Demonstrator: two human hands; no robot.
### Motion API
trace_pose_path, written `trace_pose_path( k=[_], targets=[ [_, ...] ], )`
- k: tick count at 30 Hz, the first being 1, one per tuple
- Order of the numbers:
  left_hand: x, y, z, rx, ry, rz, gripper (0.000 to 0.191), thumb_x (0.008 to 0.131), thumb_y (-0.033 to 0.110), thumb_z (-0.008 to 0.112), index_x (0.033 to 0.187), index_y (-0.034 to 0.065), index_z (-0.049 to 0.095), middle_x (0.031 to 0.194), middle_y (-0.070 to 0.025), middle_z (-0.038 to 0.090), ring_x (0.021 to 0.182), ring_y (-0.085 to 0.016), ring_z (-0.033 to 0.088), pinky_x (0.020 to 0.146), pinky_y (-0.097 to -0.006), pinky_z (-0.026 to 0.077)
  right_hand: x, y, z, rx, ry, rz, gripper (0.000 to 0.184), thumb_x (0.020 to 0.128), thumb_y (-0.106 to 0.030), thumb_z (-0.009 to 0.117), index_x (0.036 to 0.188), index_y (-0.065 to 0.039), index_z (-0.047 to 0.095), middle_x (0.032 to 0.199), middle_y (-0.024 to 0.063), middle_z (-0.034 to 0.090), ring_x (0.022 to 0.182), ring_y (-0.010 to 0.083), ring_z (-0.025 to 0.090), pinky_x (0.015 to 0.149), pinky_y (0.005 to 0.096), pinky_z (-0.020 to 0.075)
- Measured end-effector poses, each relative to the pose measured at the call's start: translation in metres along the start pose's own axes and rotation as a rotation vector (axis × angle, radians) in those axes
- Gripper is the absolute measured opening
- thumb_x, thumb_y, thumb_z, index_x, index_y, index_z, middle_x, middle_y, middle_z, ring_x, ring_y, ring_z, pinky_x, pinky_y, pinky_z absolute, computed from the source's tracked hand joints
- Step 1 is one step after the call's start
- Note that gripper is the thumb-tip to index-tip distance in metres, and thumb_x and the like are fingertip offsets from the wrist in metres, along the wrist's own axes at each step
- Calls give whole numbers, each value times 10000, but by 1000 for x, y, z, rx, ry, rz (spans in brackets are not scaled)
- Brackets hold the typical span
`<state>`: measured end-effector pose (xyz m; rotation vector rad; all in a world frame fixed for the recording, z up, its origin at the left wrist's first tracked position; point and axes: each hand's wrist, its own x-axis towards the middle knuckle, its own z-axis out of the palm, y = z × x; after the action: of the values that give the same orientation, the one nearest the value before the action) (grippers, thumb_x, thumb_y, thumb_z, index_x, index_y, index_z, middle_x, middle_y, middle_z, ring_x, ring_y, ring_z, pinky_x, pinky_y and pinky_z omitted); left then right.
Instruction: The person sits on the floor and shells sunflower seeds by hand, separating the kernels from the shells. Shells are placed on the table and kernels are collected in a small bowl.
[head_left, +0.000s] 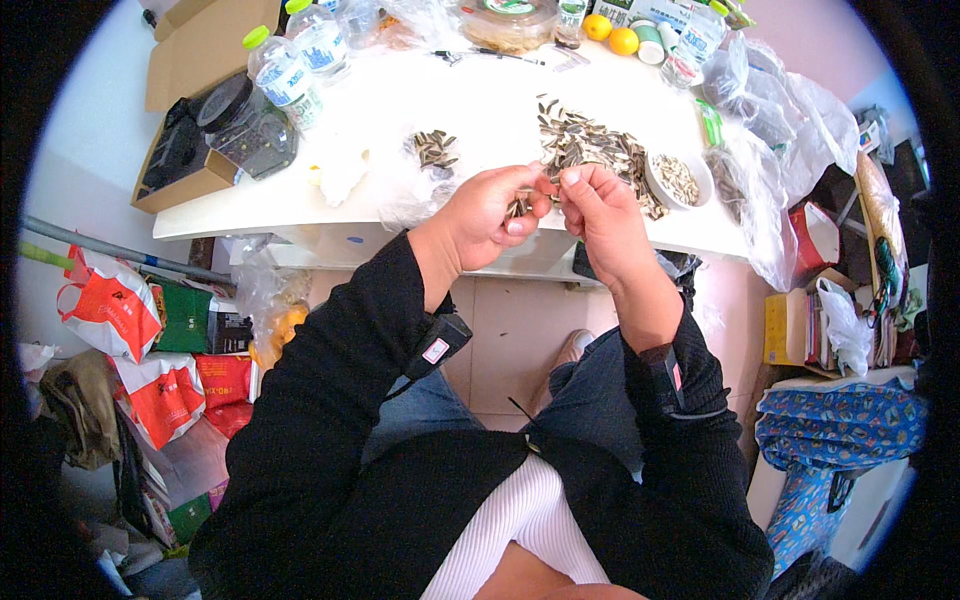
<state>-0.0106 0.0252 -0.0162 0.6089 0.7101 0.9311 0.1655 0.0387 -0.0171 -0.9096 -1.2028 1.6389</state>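
My left hand (491, 217) is curled around several striped sunflower seeds (519, 205) above the table's front edge. Close beside it, my right hand (600, 206) pinches a sunflower seed (556, 180) between thumb and finger, and the fingertips of both hands nearly meet. Behind the hands a heap of striped sunflower seeds (589, 139) spreads over the white table (360, 97). A white bowl (707, 184) of pale shelled kernels (675, 178) stands at the heap's right. Left of the heap, a small pile of dark seeds or shells (435, 148) lies on clear plastic.
Water bottles (281, 75) and an open cardboard box (187, 180) with a dark jar (259, 139) stand at the left. A round plastic tub (510, 22), pens (491, 54), two oranges (623, 41) and a paper cup (647, 41) line the back. Plastic bags (810, 112) hang over the right edge.
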Motion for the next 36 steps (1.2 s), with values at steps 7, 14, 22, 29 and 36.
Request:
trace_pose_path(
  k=[7, 14, 22, 29, 36],
  targets=[
    [2, -10, 6, 76, 5, 65, 175, 996, 210, 492, 915, 66, 549, 724, 2, 503, 526, -42, 384, 436, -166, 294, 0, 4, 0, -24, -14, -43, 127, 949, -182, 606, 913, -63, 636, 753, -6, 627, 597, 36, 442, 547, 190, 356],
    [2, -15, 7, 93, -62, 92, 180, 1014, 242, 477, 930, 95, 537, 707, 24, 479, 527, -34, 374, 456, -160, 298, 1, 12, -4, 113, -83, -75, 85, 940, -147, 617, 920, -66, 633, 759, 24, 652, 606, 57, 462, 564, 195, 370],
    [1, -19, 7, 91, -64, 130, 175, 1015, 227, 471, 932, 86, 533, 715, 22, 478, 530, -31, 372, 463, -164, 295, -1, 16, -1, 80, -45, -137, 124, 923, -154, 647, 910, -40, 599, 772, 20, 623, 665, 68, 519, 621, 209, 440],
    [4, -13, 5, 195, 23, 134, 241, 998, 271, 465, 888, 69, 539, 709, 3, 479, 528, -54, 370, 448, -196, 274, 0, 8, -3, -377, -41, -234, 57, 933, -82, 613, 910, -35, 589, 804, 24, 650, 714, 64, 547, 655, 208, 438],
    [4, -9, 4, 348, 115, 99, 221, 930, 190, 471, 780, 44, 543, 685, -14, 500, 531, -59, 391, 454, -208, 304, 5, 17, -12, -422, -82, -206, 36, 932, -63, 609, 942, -33, 592, 830, 17, 642, 744, 57, 545, 664, 209, 442]
  ],
)
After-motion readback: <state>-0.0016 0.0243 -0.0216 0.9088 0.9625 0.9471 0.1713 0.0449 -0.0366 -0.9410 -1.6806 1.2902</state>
